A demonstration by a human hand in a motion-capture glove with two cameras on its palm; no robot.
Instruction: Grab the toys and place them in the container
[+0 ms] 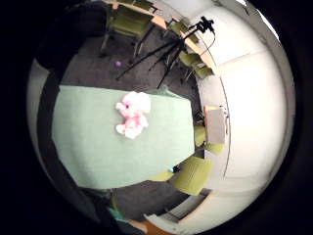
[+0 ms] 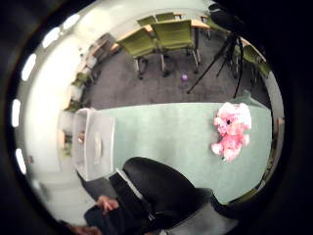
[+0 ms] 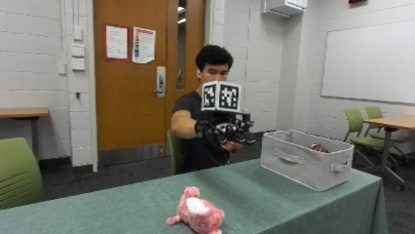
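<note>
**Gloved hand raised over the table, pink toy lying alone on the cloth**

A person sits behind the table [image 3: 285,195], which is covered in a smooth, matte grey-green cloth. The gloved right hand [image 3: 223,131] is held up at chest height, well above the tabletop and apart from everything on it. Its fingers [image 3: 241,137] hang loosely curled and released, grasping nothing.

The pink plush toy [image 3: 197,213] lies on its side near the front edge of the table, well apart from the hand. It looks soft and fuzzy, with a white patch of fur on its body and stubby rounded limbs. From the palm cameras it shows as a small pink and white lump on the bare cloth.

The container [image 3: 306,165] stands toward the far end of the table, well apart from the toy. It is a rectangular bin of light grey fabric with upright sides, a sewn handle strip on its long face and another on its short end. Something small and brownish [image 3: 318,147] peeks over its rim; I cannot tell what it is
</note>
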